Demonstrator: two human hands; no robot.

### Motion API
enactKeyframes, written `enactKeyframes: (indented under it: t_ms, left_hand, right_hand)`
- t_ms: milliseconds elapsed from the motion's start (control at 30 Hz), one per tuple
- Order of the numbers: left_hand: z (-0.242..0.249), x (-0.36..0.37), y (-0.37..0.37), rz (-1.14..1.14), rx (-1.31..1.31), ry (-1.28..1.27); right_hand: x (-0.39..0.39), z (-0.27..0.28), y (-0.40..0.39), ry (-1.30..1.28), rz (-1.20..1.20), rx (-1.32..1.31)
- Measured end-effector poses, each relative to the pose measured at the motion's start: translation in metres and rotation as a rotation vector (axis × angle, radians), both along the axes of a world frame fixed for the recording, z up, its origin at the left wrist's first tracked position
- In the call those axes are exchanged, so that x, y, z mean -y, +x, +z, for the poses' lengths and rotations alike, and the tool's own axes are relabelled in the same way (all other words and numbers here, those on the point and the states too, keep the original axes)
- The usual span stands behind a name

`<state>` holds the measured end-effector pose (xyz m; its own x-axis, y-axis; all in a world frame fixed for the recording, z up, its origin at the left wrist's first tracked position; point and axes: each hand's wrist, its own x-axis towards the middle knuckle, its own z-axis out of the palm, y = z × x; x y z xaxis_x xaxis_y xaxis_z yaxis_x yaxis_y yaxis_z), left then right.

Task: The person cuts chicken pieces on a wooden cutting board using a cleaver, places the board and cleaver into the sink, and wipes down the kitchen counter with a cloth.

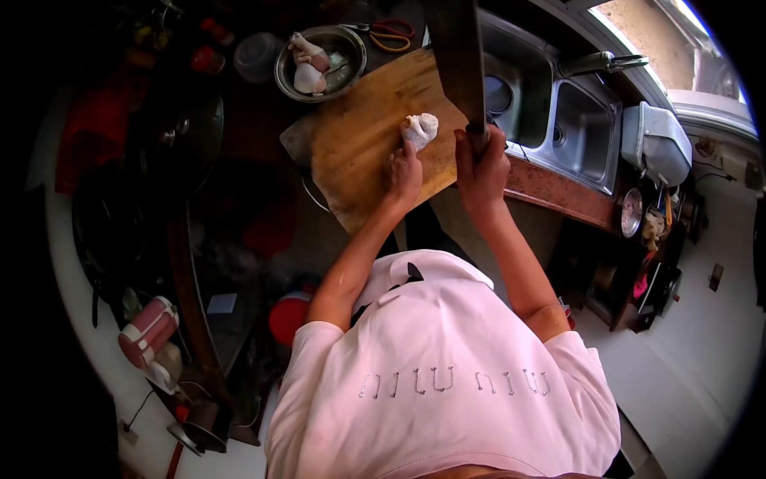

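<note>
A pale chicken drumstick (420,130) with its skin on lies on the wooden cutting board (359,132). At its near end my left hand (406,174) grips it, the fingers partly hidden behind the hand. My right hand (483,166) is wrapped round the handle of a cleaver (456,56). The broad, dark blade points up and away from me, above the board's right side, apart from the drumstick. Beyond the board's far left edge, a metal bowl (361,73) holds more raw chicken (309,68).
Scissors (389,35) with red and orange handles lie behind the board. A double steel sink (546,152) with a faucet (602,64) is on the right, beside a white plastic container (656,144). To the left are a clear plastic tub (257,57) and a dark pot lid (187,144).
</note>
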<state>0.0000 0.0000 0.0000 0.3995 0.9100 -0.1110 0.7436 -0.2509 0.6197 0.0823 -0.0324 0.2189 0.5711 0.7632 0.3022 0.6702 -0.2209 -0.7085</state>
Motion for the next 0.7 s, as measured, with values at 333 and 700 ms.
enactKeyframes:
  t_ms: [333,700]
  left_hand:
    - [0.025,-0.016,0.012,-0.076,0.082,-0.175]
    - [0.01,-0.009,0.003,-0.099,0.181,-0.311]
  right_hand:
    - [-0.006,-0.044,0.029,-0.276,0.047,0.171]
    - [0.033,-0.103,0.026,-0.677,0.065,0.149]
